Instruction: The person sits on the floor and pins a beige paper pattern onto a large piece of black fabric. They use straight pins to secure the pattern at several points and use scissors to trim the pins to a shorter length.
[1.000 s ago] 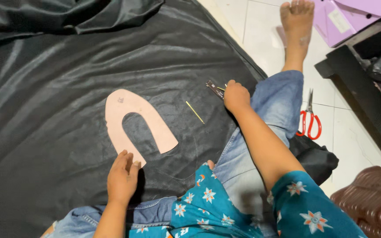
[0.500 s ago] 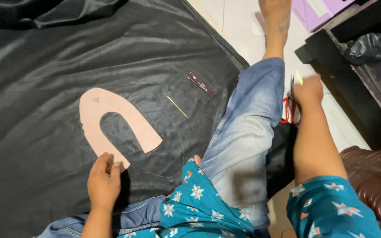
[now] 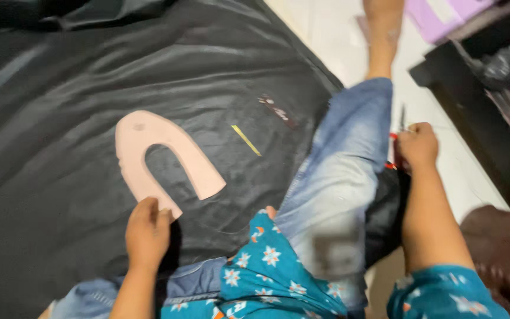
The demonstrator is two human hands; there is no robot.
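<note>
- Left hand [image 3: 147, 231]: fingers curled loosely, fingertips pressing the near end of a pink horseshoe-shaped template [image 3: 159, 155] lying flat on the black sheet [image 3: 48, 106].
- Right hand [image 3: 417, 145]: closed around red-handled scissors [image 3: 398, 133], blades pointing away, over the tiled floor [image 3: 332, 29] just past the sheet's right edge.
- Thin yellow stick [image 3: 246, 140] and a small dark tool [image 3: 277, 110]: between template and right edge, apart from both.
- Sheet's left and far areas: wide, bare, wrinkled.
- Dark furniture [image 3: 473, 106]: near the right hand.
</note>
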